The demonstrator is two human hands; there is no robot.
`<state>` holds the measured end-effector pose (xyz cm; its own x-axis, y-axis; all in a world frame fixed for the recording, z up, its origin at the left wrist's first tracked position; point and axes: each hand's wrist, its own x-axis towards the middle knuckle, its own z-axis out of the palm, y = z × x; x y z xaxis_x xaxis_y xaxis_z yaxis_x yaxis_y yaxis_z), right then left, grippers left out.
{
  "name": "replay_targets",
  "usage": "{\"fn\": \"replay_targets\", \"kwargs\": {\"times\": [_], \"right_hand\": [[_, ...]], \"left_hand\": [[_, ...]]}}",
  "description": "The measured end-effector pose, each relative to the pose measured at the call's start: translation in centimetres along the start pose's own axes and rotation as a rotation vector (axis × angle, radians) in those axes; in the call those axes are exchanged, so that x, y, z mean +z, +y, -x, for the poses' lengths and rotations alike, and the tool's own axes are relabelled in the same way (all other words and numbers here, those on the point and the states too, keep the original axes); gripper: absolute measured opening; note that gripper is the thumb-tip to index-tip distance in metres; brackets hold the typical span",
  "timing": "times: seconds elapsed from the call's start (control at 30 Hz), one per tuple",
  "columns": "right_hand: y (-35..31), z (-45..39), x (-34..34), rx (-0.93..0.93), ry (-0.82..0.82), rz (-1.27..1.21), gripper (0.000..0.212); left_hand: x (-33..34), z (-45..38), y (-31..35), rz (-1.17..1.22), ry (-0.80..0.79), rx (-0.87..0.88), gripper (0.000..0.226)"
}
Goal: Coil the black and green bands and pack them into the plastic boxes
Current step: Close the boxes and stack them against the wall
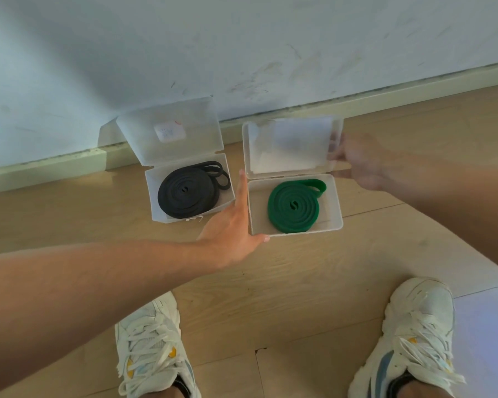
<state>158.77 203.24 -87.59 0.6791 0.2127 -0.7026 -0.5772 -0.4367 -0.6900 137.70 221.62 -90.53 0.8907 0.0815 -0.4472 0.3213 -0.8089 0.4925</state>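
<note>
Two clear plastic boxes stand open on the wooden floor by the wall. The left box (156, 179) holds the coiled black band (187, 193), its loose end looped at the back right. The right box (335, 202) holds the coiled green band (293, 206). My left hand (233, 225) lies with straight fingers along the right box's left side, thumb at its front corner. My right hand (357, 159), blurred, grips the right edge of that box's raised lid (288, 145).
A white wall and pale skirting board (385, 99) run just behind the boxes. My two white sneakers (153, 346) (414, 337) stand on the floor at the near edge. A pale sheet or mat (489, 334) lies at the lower right.
</note>
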Motion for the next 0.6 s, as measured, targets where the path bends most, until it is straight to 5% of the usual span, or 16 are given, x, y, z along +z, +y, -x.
{"fn": "replay_targets", "kwargs": {"times": [0.13, 0.43, 0.53, 0.6], "right_hand": [[0.1, 1.0, -2.1, -0.025, 0.045, -0.064, 0.038], [3.8, 4.0, -3.1, -0.065, 0.056, 0.218, 0.039], [6.1, 4.8, -2.2, -0.048, 0.021, 0.321, 0.017], [7.6, 5.4, -1.6, -0.022, 0.026, 0.428, 0.028]], "left_hand": [[1.0, 0.2, -0.4, 0.185, 0.048, 0.036, 0.14], [1.1, 1.7, 0.2, 0.401, -0.065, -0.1, 0.136], [0.8, 1.5, 0.5, 0.581, -0.098, -0.239, 0.123], [0.8, 1.3, 0.6, 0.633, -0.024, -0.304, 0.109]]}}
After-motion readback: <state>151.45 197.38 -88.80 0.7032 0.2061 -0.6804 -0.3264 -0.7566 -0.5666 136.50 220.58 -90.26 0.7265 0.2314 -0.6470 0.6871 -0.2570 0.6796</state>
